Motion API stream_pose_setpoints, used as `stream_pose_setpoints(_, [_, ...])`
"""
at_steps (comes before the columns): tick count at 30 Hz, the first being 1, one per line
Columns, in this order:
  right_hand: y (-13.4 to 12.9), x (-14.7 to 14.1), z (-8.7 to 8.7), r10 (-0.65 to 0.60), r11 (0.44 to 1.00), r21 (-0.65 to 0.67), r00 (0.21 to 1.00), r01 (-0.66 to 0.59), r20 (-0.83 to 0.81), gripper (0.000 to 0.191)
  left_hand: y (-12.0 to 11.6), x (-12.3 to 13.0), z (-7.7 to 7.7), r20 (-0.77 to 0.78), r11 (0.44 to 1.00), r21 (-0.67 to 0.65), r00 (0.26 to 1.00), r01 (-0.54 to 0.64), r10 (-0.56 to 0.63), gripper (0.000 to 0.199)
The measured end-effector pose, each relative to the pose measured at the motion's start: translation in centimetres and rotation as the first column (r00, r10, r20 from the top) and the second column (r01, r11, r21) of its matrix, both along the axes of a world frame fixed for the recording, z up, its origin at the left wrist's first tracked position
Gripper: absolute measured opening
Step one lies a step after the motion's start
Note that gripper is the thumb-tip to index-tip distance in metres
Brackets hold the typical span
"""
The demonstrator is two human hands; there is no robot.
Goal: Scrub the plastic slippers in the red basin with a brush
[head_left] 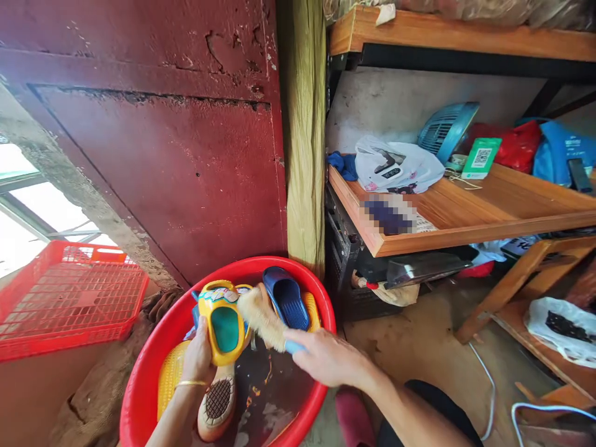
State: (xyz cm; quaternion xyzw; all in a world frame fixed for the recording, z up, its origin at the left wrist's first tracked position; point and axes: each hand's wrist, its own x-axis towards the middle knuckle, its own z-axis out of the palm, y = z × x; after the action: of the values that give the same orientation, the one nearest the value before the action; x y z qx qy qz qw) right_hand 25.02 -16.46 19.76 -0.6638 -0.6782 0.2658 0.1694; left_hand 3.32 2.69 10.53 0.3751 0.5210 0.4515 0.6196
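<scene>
My left hand (199,352) is closed round the side of a small yellow slipper (233,354) with a teal inside and a patterned strap, held above a red tub (133,397). In my right hand (323,357) is a scrubbing brush (263,315) with pale bristles and a blue handle; its bristle end is at the slipper's right side, and I cannot tell if they touch. Dark, murky water (261,391) fills the tub. A navy slipper (286,298), a yellow slipper (171,375) and a tan shoe with a brown patterned sole (218,400) lie in it.
A red plastic crate (74,298) stands left, beside a maroon door (162,161). At right, a wooden shelf (465,233) holds a white plastic bag (395,164), a blue fan (447,130) and a green QR-code card (482,158). A wooden stool (507,288) and white cable (487,385) are lower right.
</scene>
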Motion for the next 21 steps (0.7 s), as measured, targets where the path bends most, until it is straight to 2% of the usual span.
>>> stream_pose_setpoints(2, [0.9, 1.1, 0.1, -0.111, 0.99, 0.08, 0.991, 0.117, -0.074, 0.052, 1.5, 2.3, 0.1, -0.091, 0.995, 0.096, 0.995, 0.034, -0.025, 0.052])
stream_pose_setpoints(5, [1.5, 1.3, -0.5, -0.135, 0.981, 0.125, 0.987, 0.145, -0.091, 0.054, 3.6, 4.5, 0.0, -0.226, 0.964, 0.265, 0.971, -0.021, 0.084, 0.061])
stream_pose_setpoints(7, [1.5, 0.9, -0.6, -0.087, 0.989, 0.111, 0.995, 0.092, -0.049, 0.054, 4.2, 3.8, -0.5, -0.335, 0.927, 0.376, 0.933, 0.005, 0.131, 0.069])
stream_pose_setpoints(9, [1.3, 0.6, -0.6, -0.018, 0.997, 0.077, 1.0, 0.017, 0.007, 0.053, 3.6, 1.4, -1.4, -0.504, 0.872, 0.465, 0.855, 0.15, 0.122, 0.067])
stream_pose_setpoints(11, [1.3, 0.4, -0.7, 0.075, 0.997, 0.016, 0.994, -0.076, 0.08, 0.047, 1.8, -1.7, -2.6, -0.698, 0.844, 0.41, 0.714, 0.347, 0.045, 0.064])
stream_pose_setpoints(13, [1.4, 0.1, -1.3, 0.187, 0.982, -0.071, 0.968, -0.177, 0.168, 0.04, -1.0, -4.4, -3.8, -0.889, 0.837, 0.182, 0.451, 0.517, -0.085, 0.069])
stream_pose_setpoints(15, [1.5, -0.6, -2.3, 0.262, 0.963, -0.137, 0.931, -0.234, 0.253, 0.036, -3.9, -5.5, -4.8, -0.975, 0.812, -0.013, 0.174, 0.584, -0.141, 0.08])
stream_pose_setpoints(16, [1.6, -1.1, -3.0, 0.27, 0.96, -0.153, 0.919, -0.234, 0.288, 0.034, -5.3, -5.4, -5.3, -0.989, 0.802, -0.065, 0.067, 0.594, -0.13, 0.086])
stream_pose_setpoints(19, [2.1, -2.6, -5.0, 0.215, 0.972, -0.172, 0.91, -0.163, 0.354, 0.032, -7.9, -3.5, -6.1, -0.982, 0.793, -0.178, -0.158, 0.583, -0.105, 0.096])
stream_pose_setpoints(21, [2.4, -3.3, -6.0, 0.19, 0.973, -0.195, 0.904, -0.122, 0.382, 0.032, -8.4, -2.2, -6.2, -0.968, 0.79, -0.209, -0.236, 0.576, -0.085, 0.091])
